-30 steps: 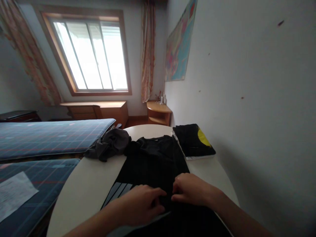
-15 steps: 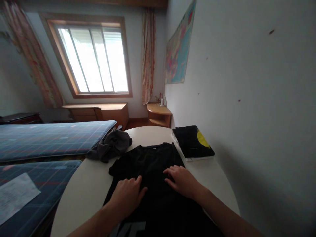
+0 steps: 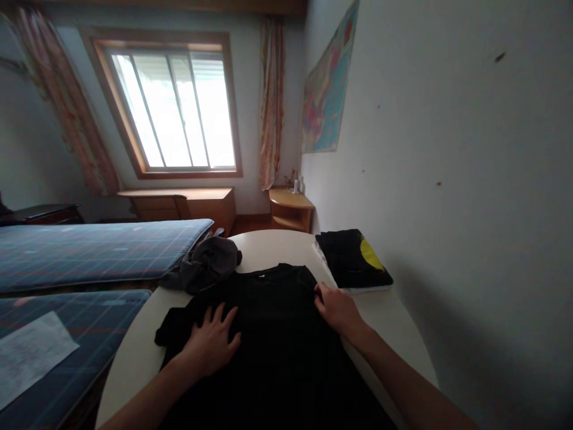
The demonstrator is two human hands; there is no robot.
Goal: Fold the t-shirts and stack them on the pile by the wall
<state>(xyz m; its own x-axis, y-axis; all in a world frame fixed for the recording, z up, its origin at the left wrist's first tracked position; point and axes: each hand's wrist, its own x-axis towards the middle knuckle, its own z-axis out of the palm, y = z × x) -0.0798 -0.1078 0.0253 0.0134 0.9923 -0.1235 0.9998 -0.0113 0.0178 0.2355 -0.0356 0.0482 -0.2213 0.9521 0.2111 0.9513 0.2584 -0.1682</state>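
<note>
Round cream-white table (image 3: 273, 243) in play, black fabric T-shirt (image 3: 274, 334) sprawled across it, crumpled dark-grey cloth (image 3: 212, 263) at far left, folded black-and-yellow cloth (image 3: 347, 260) far right

Wood-framed rectangular glass window (image 3: 174, 113): 10 o'clock from view centre
Pink-and-blue rectangular map (image 3: 328, 92): 1 o'clock
Blue plaid flat mattress (image 3: 98, 254): 9 o'clock
White rectangular paper sheet (image 3: 36, 357): 8 o'clock, on a second blue plaid mattress (image 3: 101, 325)

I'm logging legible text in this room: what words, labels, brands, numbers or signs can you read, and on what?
No text is readable.
Multicoloured rectangular wall map: any lettering too small and blurred.
White paper sheet on the blue plaid fabric mattress: markings too blurred.
Pale collar tag on the black fabric shirt: too small.
Folded black fabric garment with a rounded yellow patch: no legible lettering.
</note>
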